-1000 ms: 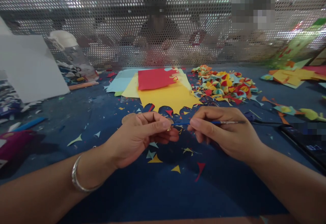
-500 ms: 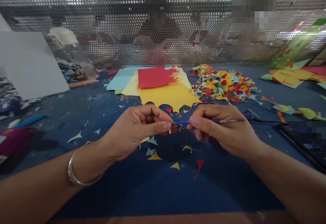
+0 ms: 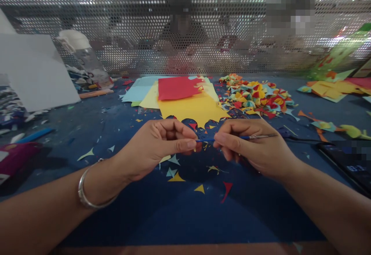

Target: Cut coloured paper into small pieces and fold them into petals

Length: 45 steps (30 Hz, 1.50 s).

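A thin paintbrush (image 3: pixel 206 140) with a blue handle and a silvery ferrule lies level between my two hands. My right hand (image 3: pixel 251 143) is closed around it, the bristle end pointing right across my knuckles. At the handle's other end, my left hand (image 3: pixel 166 143) pinches with thumb and fingers. A tiny pale yellow bit (image 3: pixel 194 149) shows under the left fingertips; what it belongs to is hidden. Just beyond the hands is a yellow paper sheet (image 3: pixel 191 108) with a scalloped cut edge, and a red paper sheet (image 3: pixel 176 89) on top of it.
A heap of small folded colored papers (image 3: pixel 257 96) sits behind my right hand. Paper scraps (image 3: pixel 176 177) lie on the blue table (image 3: pixel 185 220). A phone (image 3: pixel 344 166) is at right, a bottle (image 3: pixel 89 62) and a white board (image 3: pixel 40 69) at left. A perforated metal screen (image 3: pixel 130 34) stands behind.
Both hands keep almost the same grip and place. The brush end at my right hand shows slightly more of its ferrule, and the whole view has shifted a little.
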Each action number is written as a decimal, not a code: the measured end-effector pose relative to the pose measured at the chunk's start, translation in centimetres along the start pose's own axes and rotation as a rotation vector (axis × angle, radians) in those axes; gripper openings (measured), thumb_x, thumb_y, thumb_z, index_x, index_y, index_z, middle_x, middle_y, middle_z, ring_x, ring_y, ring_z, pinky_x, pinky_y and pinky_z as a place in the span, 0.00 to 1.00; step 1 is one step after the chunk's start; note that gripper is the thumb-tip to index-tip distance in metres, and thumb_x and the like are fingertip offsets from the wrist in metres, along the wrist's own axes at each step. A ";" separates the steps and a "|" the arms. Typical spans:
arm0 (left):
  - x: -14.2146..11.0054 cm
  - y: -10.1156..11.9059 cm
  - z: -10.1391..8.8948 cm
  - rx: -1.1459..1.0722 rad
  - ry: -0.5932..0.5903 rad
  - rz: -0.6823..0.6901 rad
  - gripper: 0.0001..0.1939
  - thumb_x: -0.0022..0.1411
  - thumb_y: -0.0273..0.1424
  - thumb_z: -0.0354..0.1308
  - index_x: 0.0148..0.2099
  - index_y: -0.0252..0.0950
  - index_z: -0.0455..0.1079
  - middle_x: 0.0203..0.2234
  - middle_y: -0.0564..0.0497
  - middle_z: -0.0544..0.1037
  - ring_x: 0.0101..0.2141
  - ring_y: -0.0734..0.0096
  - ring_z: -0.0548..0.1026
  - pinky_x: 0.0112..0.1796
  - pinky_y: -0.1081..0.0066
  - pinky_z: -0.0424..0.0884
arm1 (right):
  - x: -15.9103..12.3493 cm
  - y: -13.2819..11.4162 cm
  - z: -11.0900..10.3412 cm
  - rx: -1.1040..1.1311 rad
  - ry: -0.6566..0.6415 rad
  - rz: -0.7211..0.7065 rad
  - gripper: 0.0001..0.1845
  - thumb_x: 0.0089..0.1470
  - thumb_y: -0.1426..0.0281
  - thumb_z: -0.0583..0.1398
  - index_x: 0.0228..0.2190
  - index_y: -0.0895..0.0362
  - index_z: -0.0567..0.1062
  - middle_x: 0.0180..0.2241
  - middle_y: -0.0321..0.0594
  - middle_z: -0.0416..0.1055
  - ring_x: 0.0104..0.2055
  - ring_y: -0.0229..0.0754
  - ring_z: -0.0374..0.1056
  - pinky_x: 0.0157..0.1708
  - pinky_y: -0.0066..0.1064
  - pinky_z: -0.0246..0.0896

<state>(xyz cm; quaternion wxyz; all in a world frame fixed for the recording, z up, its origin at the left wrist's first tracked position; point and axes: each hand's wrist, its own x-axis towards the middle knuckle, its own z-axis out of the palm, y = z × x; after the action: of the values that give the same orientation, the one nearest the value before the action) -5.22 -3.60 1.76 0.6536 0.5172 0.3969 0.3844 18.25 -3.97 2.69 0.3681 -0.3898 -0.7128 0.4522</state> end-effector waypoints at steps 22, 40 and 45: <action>-0.3 0.7 -0.2 -0.060 -0.061 -0.032 0.05 0.56 0.29 0.73 0.35 0.37 0.82 0.29 0.53 0.85 0.34 0.73 0.84 0.35 0.81 0.77 | -0.2 -0.1 -0.2 -0.107 -0.018 -0.081 0.18 0.62 0.62 0.62 0.24 0.58 0.76 0.18 0.34 0.71 0.18 0.31 0.62 0.18 0.24 0.57; -0.3 0.3 -0.2 0.062 0.021 -0.039 0.12 0.49 0.31 0.77 0.36 0.35 0.81 0.30 0.50 0.86 0.34 0.70 0.84 0.38 0.75 0.77 | 0.1 0.2 0.0 -0.071 -0.027 0.019 0.13 0.58 0.65 0.65 0.24 0.57 0.76 0.19 0.32 0.71 0.20 0.30 0.64 0.20 0.22 0.59; -0.4 0.4 -0.1 0.090 0.028 -0.041 0.12 0.49 0.32 0.77 0.36 0.35 0.81 0.28 0.49 0.85 0.32 0.72 0.83 0.36 0.77 0.76 | 0.0 0.4 0.0 -0.044 -0.038 0.009 0.13 0.58 0.65 0.65 0.24 0.57 0.75 0.19 0.32 0.71 0.20 0.30 0.64 0.20 0.22 0.58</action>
<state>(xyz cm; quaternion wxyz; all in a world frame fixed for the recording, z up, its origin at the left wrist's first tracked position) -5.57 -3.88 2.17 0.6319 0.5323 0.4335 0.3599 18.34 -3.82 2.39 0.3436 -0.3923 -0.7278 0.4453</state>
